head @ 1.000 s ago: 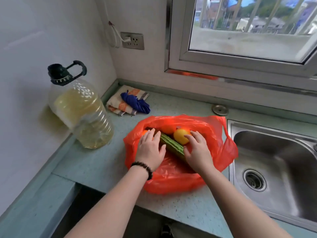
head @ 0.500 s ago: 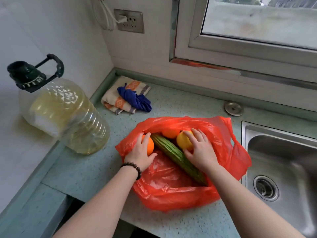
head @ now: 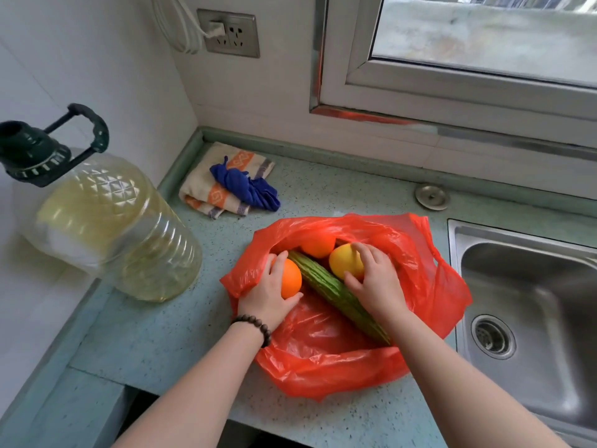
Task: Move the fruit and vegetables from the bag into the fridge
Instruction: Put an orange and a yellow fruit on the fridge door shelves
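Both hands stay in the red bag [head: 429, 286] on the counter [head: 155, 337]: the left hand [head: 268, 292] now grasps an orange [head: 290, 279] more fully, the right hand [head: 374, 279] still grips the yellow fruit [head: 342, 263] beside the green gourd [head: 326, 289].

Gourd [head: 326, 286]: near end runs under right hand [head: 376, 282] and wrist, tip tucked into bag [head: 326, 363] folds. Far orange [head: 318, 245]: only top shows behind the gourd and bag rim. Left hand [head: 266, 294] covers much of near orange [head: 290, 279]. Sink [head: 529, 286]: cut by right edge. Oil jug [head: 106, 227]: cap clipped at left edge. Both forearms leave bottom edge.
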